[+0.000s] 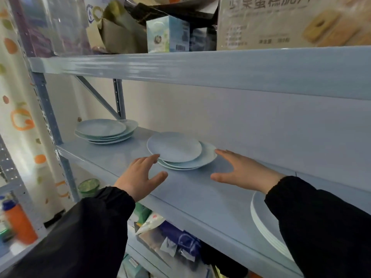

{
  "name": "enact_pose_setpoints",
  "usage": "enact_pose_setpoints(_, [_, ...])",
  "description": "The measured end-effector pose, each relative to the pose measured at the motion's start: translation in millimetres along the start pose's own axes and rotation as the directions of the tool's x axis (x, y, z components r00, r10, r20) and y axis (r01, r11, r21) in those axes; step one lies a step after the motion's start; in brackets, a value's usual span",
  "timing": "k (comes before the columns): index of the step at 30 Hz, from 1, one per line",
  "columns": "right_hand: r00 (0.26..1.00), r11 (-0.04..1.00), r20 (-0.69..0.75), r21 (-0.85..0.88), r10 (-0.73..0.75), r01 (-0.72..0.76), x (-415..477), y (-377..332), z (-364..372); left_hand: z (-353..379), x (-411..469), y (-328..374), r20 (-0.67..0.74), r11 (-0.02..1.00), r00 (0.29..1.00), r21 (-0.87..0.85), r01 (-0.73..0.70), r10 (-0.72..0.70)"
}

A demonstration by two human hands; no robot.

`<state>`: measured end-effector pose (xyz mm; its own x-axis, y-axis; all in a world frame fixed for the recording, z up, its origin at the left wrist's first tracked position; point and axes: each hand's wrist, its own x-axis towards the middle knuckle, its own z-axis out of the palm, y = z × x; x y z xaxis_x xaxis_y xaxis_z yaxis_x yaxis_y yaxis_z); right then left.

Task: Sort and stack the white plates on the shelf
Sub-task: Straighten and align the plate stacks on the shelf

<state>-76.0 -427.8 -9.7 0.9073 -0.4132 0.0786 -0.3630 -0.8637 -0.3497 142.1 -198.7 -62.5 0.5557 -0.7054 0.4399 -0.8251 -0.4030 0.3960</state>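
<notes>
Pale blue shelf [190, 189] holds three plate piles. Both hands spread wide, holding nothing: left hand [140, 175] and right hand [243, 171] flank the small uneven stack [180, 153] just ahead, btwn them. Another stack [104, 131] sits far left of left hand; bigger plates [265, 221] under right sleeve. Step, prob.: about to grab middle pile. Next needs grip on both rims w/ top plate squared.

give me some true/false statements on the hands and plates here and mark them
1. The left hand and right hand are open, flanking the middle stack on the shelf. True.
2. The left hand holds a plate up off the shelf. False: it holds nothing.
3. The middle stack's top plate sits offset leftward from those beneath. True.
4. This shelf carries one plate pile. False: there are also a far stack and a near stack partly behind the right sleeve.
</notes>
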Motion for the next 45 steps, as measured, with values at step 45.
enact_pose_setpoints(45, [0.869, 0.856, -0.199, 0.369, 0.453, -0.362, 92.2, -28.2, 102.8, 78.1, 195.0, -144.5, 0.454, 0.829, 0.775, -0.538, -0.154, 0.439])
